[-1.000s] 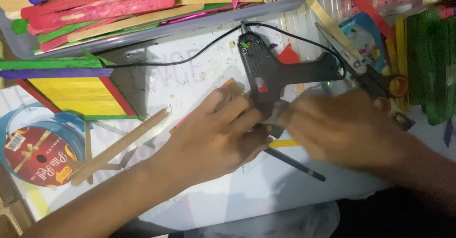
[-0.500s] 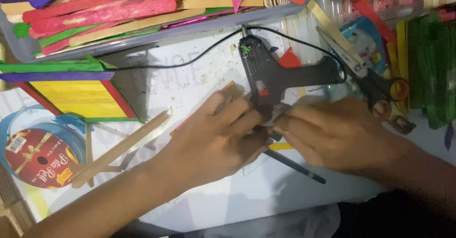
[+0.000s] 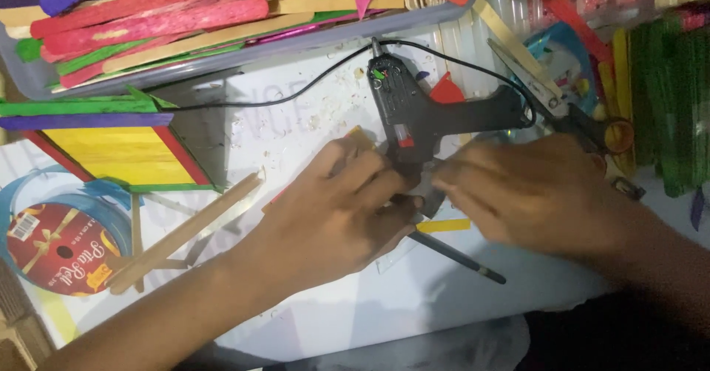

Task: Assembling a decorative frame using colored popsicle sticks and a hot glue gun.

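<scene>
Compared with the earlier frames, both hands have drawn slightly closer together under the nozzle of the black plastic hot-glue gun (image 3: 414, 112), which has stayed in place on the white work surface (image 3: 444, 297), nozzle toward the person, its thin black cord (image 3: 281, 101) looping away to the upper left. Between the hands lies a small piece partly hidden by the fingers; its shape cannot be told, though a yellow strip (image 3: 444, 225) shows just beneath it, beside a dark slender pencil-like rod (image 3: 458, 256). Left hand (image 3: 336, 208): fingers curled and pressed down on the hidden piece, fingertips touching the gun's nozzle end. Right hand (image 3: 532, 193): blurred, fingers bent and pointed toward the same piece; whether it grips anything cannot be told. Two plain flat wooden craft sticks (image 3: 185, 230) lie diagonally to the left of the left hand. Further left stands a small house-like build of yellow, red, green and purple sticks (image 3: 126, 149), and below it a flat spool of red ribbon (image 3: 55, 245). A clear plastic tray of mixed coloured sticks (image 3: 185, 16) spans the top edge. Black-handled scissors (image 3: 562, 112) lie to the right of the gun, near a stack of green sticks (image 3: 669, 105).
</scene>
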